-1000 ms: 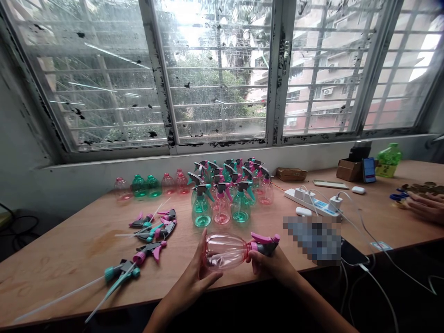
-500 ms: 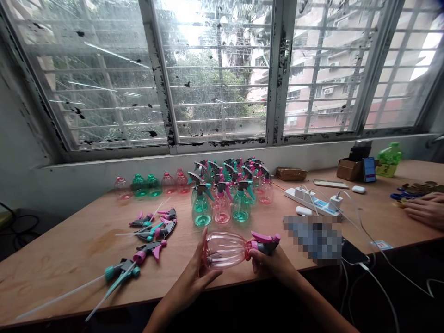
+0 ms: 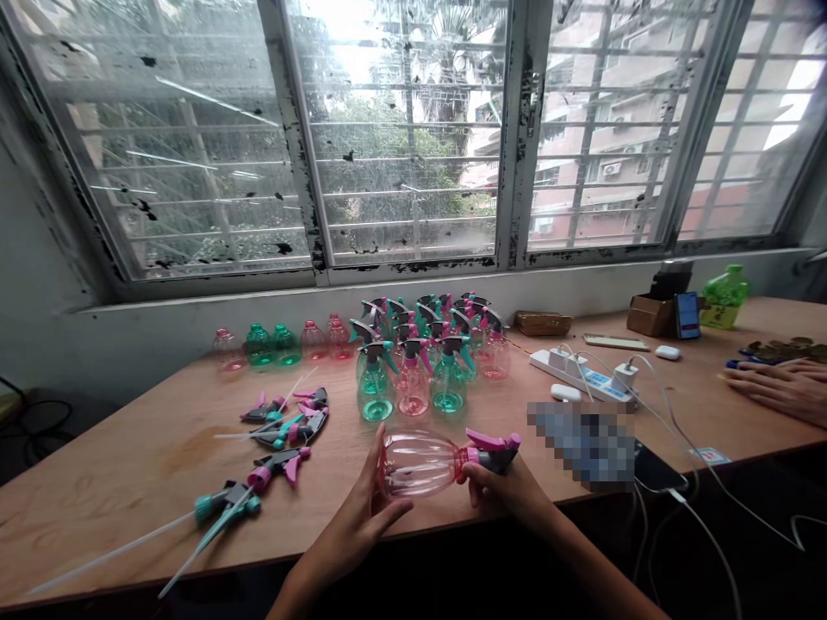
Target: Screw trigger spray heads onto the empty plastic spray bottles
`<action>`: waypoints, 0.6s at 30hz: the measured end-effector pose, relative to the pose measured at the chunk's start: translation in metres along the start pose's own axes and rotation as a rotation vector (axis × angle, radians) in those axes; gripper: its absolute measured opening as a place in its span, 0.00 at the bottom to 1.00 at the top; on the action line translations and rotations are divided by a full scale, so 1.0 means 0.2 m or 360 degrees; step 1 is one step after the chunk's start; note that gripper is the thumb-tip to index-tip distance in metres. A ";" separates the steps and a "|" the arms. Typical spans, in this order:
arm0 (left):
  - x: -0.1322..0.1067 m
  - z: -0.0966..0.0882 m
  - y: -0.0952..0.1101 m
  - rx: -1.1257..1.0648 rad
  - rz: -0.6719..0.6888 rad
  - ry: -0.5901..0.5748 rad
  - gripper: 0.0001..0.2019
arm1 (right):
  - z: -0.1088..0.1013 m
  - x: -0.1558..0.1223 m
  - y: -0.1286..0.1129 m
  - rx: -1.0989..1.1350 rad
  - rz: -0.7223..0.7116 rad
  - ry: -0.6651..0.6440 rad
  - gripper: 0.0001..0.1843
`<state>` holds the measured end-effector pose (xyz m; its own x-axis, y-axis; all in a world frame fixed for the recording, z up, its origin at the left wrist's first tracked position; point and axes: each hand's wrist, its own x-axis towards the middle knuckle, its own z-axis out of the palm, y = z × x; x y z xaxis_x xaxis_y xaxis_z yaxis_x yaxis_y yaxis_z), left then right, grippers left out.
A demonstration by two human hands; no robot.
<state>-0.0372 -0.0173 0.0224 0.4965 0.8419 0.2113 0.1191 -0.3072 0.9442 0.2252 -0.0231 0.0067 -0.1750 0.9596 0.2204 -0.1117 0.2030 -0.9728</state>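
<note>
A clear pink spray bottle [image 3: 419,465] lies sideways in the air above the table's front edge, its base to the left. My left hand [image 3: 368,504] is closed around the base end, with the thumb below and the fingers behind. At the neck, my right hand [image 3: 494,486] grips the grey and pink spray head [image 3: 492,452], whose collar sits against the bottle's mouth. Whether the collar is fully tightened cannot be seen. Loose spray heads [image 3: 281,465] with thin tubes lie to the left. Behind the held bottle stand several green and pink bottles fitted with spray heads [image 3: 413,392].
Several bottles without heads [image 3: 284,346] line the window side. On the right are a power strip [image 3: 581,376] with cables, a black phone [image 3: 659,469], a cardboard box [image 3: 649,316] and a green jug [image 3: 724,297]. Another person's hands [image 3: 781,387] rest at the far right.
My hands and the pink bottle stay almost where they were. The other person's hand at the far right has shifted slightly to the left.
</note>
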 end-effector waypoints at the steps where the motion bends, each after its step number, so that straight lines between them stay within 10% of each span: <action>1: 0.00 0.00 0.00 -0.0009 0.0003 -0.0005 0.49 | 0.00 0.00 0.00 -0.0006 0.0002 0.0000 0.28; 18: 0.00 -0.01 -0.03 0.0000 -0.0030 -0.0061 0.52 | 0.00 0.00 0.03 0.0055 0.0003 0.0045 0.26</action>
<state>-0.0404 -0.0138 0.0168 0.5269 0.8298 0.1838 0.1284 -0.2914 0.9479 0.2255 -0.0222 0.0009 -0.1479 0.9652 0.2157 -0.1450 0.1946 -0.9701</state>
